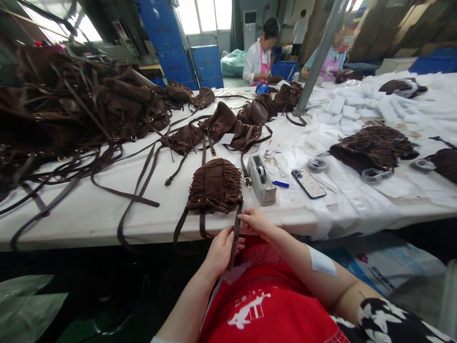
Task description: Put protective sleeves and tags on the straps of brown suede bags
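A brown fringed bag lies at the front edge of the table before me. From its right side a dark strap runs down over the edge toward my lap. My left hand is closed round this strap below the table's edge. Higher up, close to the bag, my right hand pinches the same strap between thumb and fingers. Another strap loop hangs from the bag's left side. Just right of the bag stands a grey tape dispenser.
A large heap of brown bags with trailing straps covers the left. A phone, a blue pen and a tape roll lie right of the dispenser. A metal post rises mid-table. Co-workers work across the table.
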Demonstrator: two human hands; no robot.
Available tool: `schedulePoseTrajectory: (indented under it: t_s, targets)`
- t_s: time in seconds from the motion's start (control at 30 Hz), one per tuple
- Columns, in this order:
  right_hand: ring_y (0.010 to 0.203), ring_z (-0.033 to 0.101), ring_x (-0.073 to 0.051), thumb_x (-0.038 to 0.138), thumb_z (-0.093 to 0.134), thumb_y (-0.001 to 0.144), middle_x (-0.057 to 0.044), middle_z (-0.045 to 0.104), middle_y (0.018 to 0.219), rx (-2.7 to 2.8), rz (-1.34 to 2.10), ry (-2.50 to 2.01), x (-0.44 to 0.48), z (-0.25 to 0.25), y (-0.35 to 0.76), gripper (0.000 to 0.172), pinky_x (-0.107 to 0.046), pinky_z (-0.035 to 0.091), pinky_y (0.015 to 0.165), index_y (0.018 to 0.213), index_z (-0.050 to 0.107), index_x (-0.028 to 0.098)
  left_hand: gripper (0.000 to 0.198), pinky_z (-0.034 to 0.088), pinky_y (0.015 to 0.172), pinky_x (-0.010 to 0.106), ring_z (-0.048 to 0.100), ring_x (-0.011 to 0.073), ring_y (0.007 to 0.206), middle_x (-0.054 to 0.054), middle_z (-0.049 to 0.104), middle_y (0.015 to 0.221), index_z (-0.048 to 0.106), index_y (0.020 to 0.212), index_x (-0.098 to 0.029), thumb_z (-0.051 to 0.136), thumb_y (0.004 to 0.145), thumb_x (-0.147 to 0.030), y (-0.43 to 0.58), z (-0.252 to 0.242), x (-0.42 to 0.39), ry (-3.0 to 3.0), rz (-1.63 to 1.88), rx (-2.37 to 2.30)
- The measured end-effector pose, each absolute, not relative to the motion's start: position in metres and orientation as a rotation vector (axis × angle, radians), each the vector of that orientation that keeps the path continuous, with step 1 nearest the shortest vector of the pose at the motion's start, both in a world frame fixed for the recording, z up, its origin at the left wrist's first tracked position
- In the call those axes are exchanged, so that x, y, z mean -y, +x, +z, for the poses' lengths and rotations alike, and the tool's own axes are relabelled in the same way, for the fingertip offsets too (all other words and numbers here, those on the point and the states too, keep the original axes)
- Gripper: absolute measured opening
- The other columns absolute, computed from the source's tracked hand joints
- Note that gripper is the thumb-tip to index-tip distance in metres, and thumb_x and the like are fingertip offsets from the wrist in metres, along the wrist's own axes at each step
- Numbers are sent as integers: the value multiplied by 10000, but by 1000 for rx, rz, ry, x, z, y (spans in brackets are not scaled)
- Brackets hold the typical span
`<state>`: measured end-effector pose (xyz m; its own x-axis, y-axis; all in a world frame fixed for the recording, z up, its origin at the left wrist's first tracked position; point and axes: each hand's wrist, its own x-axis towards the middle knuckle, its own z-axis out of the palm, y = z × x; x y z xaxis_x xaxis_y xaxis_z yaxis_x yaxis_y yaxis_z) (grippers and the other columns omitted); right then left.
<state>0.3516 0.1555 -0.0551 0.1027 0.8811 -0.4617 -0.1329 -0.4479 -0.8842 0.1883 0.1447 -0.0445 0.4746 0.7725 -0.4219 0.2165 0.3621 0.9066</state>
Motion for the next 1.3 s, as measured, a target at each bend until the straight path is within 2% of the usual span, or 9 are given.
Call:
schedulePoseTrajectory:
  t_s: [0.07, 0.2, 0.3, 0.4, 0.5, 0.63, 0.77, 0.93, 1.3]
  targets:
    - [323, 330, -40, 297, 669, 742, 79, 442, 380, 789, 1511, -1499, -157, -54, 348, 280, -178, 220, 340, 577, 482, 170, 366, 557, 617, 320, 705, 198, 694, 113, 730, 901, 540, 1193, -145, 405, 923, -351, 194, -49, -155, 1324, 516, -1140]
    - [349, 373, -50, 330, 693, 712, 76, 448, 380, 833, 1575, -1421, -159, -50, 345, 315, -177, 290, 375, 557, 466, 176, 309, 521, 858, 402, 670, 249, 961, 152, 700, 1044, 604, 1076, -127, 424, 903, -308, 204, -51, -180, 1519, 648, -1273]
    - [336, 337, -43, 340, 696, 701, 74, 452, 371, 879, 1574, -1389, -162, -46, 351, 306, -177, 224, 354, 559, 484, 172, 307, 471, 937, 422, 637, 266, 1030, 145, 697, 1047, 613, 1051, -140, 496, 872, -360, 204, -45, -186, 1580, 696, -1279]
    - [314, 275, -36, 366, 692, 699, 80, 436, 362, 860, 1599, -1345, -163, -44, 356, 312, -192, 152, 336, 567, 485, 173, 389, 482, 902, 403, 644, 260, 992, 139, 685, 1055, 587, 1088, -151, 532, 849, -452, 194, -42, -177, 1621, 739, -1286]
    - [312, 250, -35, 394, 699, 693, 91, 423, 368, 808, 1656, -1273, -161, -43, 355, 326, -197, 136, 336, 591, 475, 180, 395, 500, 847, 357, 657, 237, 914, 99, 704, 970, 612, 995, -163, 558, 822, -513, 184, -48, -165, 1575, 683, -1172]
    - [309, 255, -41, 425, 662, 754, 92, 411, 376, 836, 1651, -1333, -163, -45, 353, 343, -198, 163, 337, 607, 462, 187, 448, 528, 612, 294, 653, 187, 620, 48, 700, 690, 626, 789, -158, 470, 849, -574, 176, -61, -158, 1480, 548, -1036]
    - [310, 343, -65, 497, 507, 883, 58, 456, 398, 929, 1388, -1694, -176, -52, 363, 397, -206, 235, 343, 655, 541, 174, 501, 452, 448, 234, 583, 141, 457, 20, 647, 551, 603, 698, -167, 404, 873, -592, 172, -60, -158, 1444, 501, -1055]
    - [336, 421, -82, 416, 533, 896, 38, 512, 435, 943, 1250, -1801, -192, -61, 375, 333, -206, 279, 357, 670, 555, 172, 543, 452, 439, 222, 592, 136, 453, 36, 651, 530, 613, 637, -164, 398, 864, -608, 177, -57, -168, 1446, 434, -1092]
    - [325, 366, -46, 325, 548, 883, 80, 469, 443, 965, 1366, -1706, -190, -53, 375, 228, -167, 257, 344, 724, 558, 162, 511, 535, 496, 320, 651, 206, 491, 55, 674, 539, 603, 724, -170, 432, 814, -644, 227, -61, -213, 1299, 403, -1077]
